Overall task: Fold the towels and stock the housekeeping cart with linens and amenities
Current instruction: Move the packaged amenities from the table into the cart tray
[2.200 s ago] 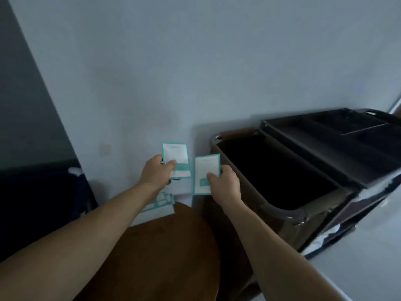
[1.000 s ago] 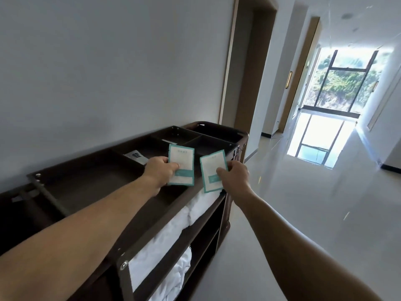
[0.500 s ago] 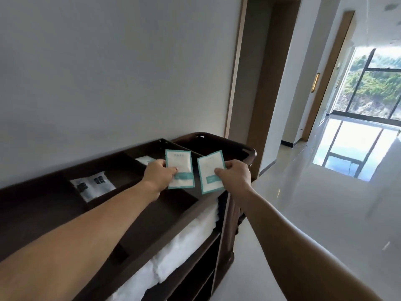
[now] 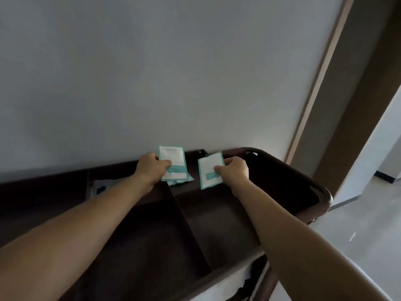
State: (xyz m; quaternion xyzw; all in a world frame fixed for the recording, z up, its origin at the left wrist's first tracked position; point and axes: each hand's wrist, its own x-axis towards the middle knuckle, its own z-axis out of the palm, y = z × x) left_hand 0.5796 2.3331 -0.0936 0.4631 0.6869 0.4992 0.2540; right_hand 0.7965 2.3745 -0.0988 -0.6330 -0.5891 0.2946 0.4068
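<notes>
We hold both hands over the far compartments of the housekeeping cart (image 4: 304,178). The left hand (image 4: 150,168) has thumb and fingers clamped on a teal-edged white sachet (image 4: 173,160), held upright; a loose sachet (image 4: 181,181) lies in the compartment just beneath it. The right hand (image 4: 235,173) has its fingers pinched on a second sachet (image 4: 208,169), tilted slightly and apart from the first. White linen (image 4: 225,285) shows on the shelf below.

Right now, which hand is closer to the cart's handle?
Right. The right hand, holding a packet, is beside the handle; the left hand, with another packet, is farther off.
</notes>
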